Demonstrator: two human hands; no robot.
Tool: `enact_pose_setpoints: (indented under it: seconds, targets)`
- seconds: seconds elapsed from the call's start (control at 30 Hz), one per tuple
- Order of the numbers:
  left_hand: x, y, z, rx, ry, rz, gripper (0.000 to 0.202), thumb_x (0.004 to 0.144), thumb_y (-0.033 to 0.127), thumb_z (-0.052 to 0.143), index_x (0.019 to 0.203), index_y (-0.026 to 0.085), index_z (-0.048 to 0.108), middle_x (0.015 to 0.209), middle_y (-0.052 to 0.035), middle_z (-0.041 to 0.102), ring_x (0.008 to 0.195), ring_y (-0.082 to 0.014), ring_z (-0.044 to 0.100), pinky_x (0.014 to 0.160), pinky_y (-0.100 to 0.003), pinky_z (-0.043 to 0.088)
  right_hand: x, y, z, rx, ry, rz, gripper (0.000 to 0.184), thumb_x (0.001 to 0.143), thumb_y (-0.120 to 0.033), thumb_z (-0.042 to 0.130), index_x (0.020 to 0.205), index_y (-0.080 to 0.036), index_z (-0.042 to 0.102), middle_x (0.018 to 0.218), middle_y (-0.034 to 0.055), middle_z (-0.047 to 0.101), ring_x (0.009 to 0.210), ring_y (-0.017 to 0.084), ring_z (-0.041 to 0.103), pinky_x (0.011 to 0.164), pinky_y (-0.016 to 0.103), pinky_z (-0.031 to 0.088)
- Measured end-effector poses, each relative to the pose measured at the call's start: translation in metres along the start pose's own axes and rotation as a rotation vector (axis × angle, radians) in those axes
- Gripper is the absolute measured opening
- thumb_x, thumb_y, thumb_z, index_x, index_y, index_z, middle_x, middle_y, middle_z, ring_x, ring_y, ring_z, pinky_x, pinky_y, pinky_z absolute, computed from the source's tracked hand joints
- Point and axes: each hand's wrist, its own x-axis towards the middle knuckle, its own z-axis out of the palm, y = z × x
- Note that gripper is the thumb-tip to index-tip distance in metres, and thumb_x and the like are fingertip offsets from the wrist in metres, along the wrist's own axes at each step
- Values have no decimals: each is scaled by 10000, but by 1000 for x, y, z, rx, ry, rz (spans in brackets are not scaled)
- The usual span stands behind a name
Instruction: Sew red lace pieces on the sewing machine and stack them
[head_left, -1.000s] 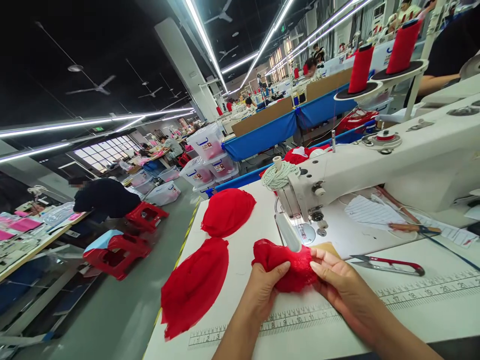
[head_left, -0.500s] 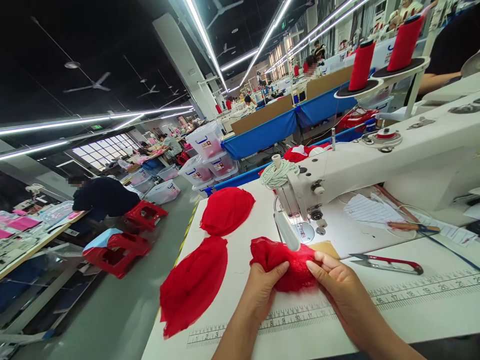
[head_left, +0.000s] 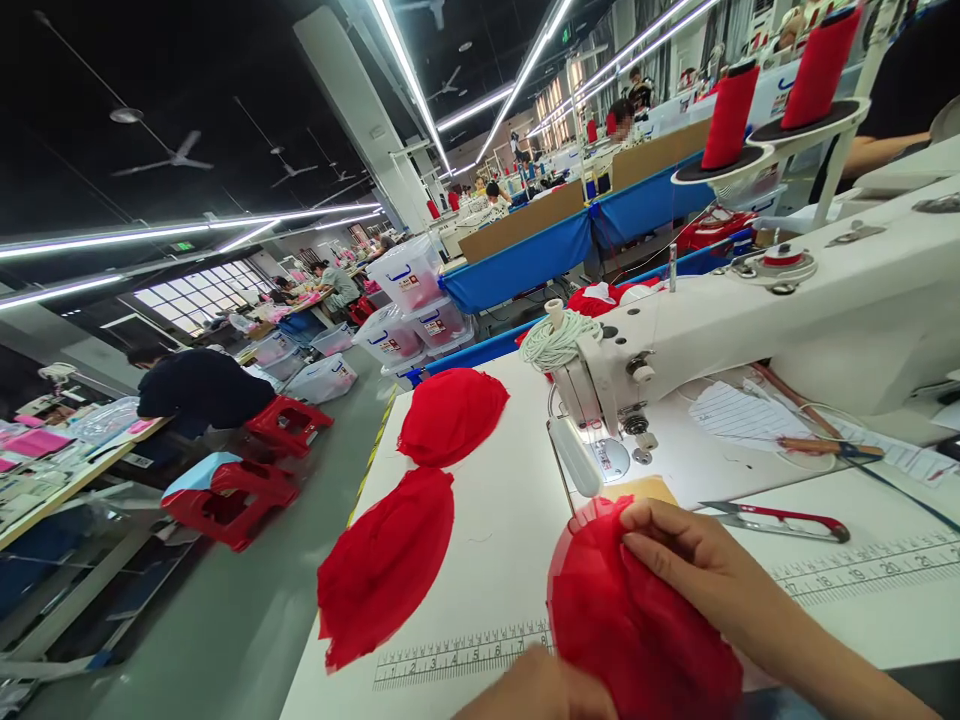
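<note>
A cup-shaped piece of sheer red fabric (head_left: 622,610) hangs spread in front of the sewing machine (head_left: 720,300), over the near part of the table. My right hand (head_left: 690,550) pinches its upper edge between thumb and fingers. At the bottom of the view, my left hand (head_left: 551,690) is beside the fabric's lower left side; it is blurred and its fingers are hidden. Two similar red fabric pieces lie to the left on the white table, one rounded (head_left: 454,415) and one longer (head_left: 386,570).
Thread snips (head_left: 787,522) lie right of my right hand. A printed ruler (head_left: 450,657) runs along the table's near side. Red thread cones (head_left: 729,118) stand behind the machine. Red stools (head_left: 232,495) and stacked clear bins (head_left: 405,275) stand beyond the table; other people sit farther off.
The red fabric, bunched between both hands before, now hangs spread out and nearer to me. My left hand has moved down toward the bottom edge; my right hand keeps its pinch.
</note>
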Motion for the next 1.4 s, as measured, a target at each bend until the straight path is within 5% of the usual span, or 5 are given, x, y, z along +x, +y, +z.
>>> enact_pose_setpoints:
  seconds: [0.1,0.23,0.5,0.8,1.4]
  targets:
    - [17,15,-8,118,282,193,153,685,306,754,754,204,663,762,-2,609,684,-143,516,596,-224,399,5,-7,-11,-247,-173,-66,263,884,-436,510,765,-229,620,708,-22,573,672,154,509,621,261,427]
    - [52,21,-9,-129,11,301,524,694,289,766,1179,271,569,1272,-69,506,593,-62,471,585,-228,389,7,-13,-17,-423,-293,-84,306,936,-413,405,814,-248,631,744,-7,618,688,174,534,624,280,419]
    - [79,34,-10,-117,-202,193,307,669,432,770,737,159,645,620,34,543,615,-113,482,609,-238,363,0,-2,-35,-644,-7,-148,223,904,-419,438,1008,-256,548,769,1,656,689,187,609,607,286,466]
    - [90,24,-5,-399,-145,102,328,648,456,776,704,144,692,704,-17,619,670,-122,567,755,-275,487,-28,40,-132,-1255,355,-376,197,819,-431,531,906,-272,608,865,90,700,765,334,672,614,434,493]
    - [93,21,-2,-412,-181,102,314,694,447,749,722,146,667,673,2,601,593,-100,554,670,-230,462,3,19,-55,-1217,182,-561,402,972,-468,324,1131,-250,623,805,46,636,731,198,586,560,296,455]
